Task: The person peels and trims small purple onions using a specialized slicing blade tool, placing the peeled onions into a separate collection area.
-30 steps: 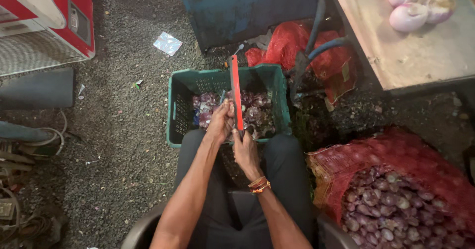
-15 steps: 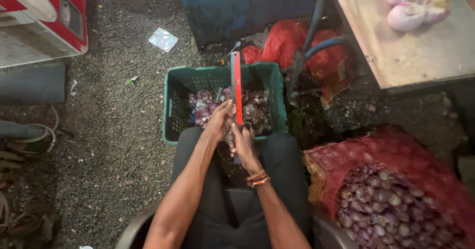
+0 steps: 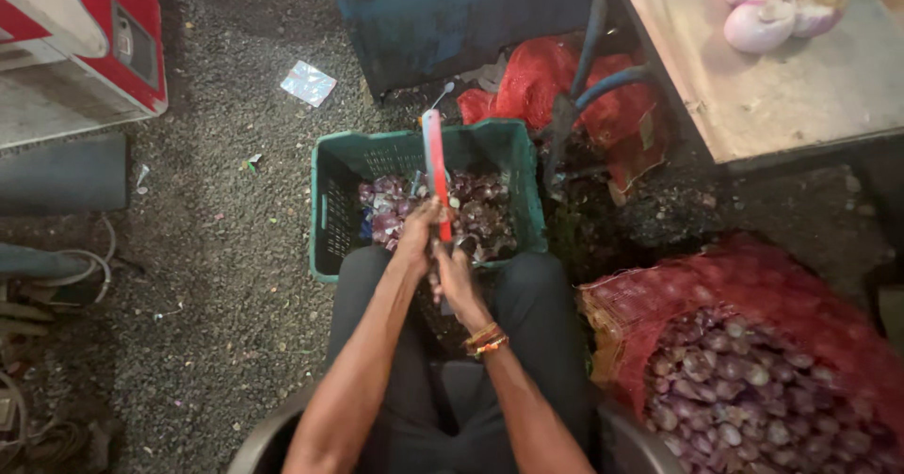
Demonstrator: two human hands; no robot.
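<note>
Standing upright over the green crate (image 3: 331, 212) of purple peels, the red blade (image 3: 435, 171) is meeting both your hands: left hand (image 3: 416, 234) and right hand (image 3: 456, 274) are clenching together (contents hidden), beside the onion sack (image 3: 753, 380).

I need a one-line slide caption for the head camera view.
Seated person's left hand and right hand work at a red blade over a green crate of onion peels.

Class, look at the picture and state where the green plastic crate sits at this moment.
In the head view, the green crate sits on the gravel at centre, just beyond the person's knees, under both hands and the red blade, with red mesh sacking to its right.
</note>
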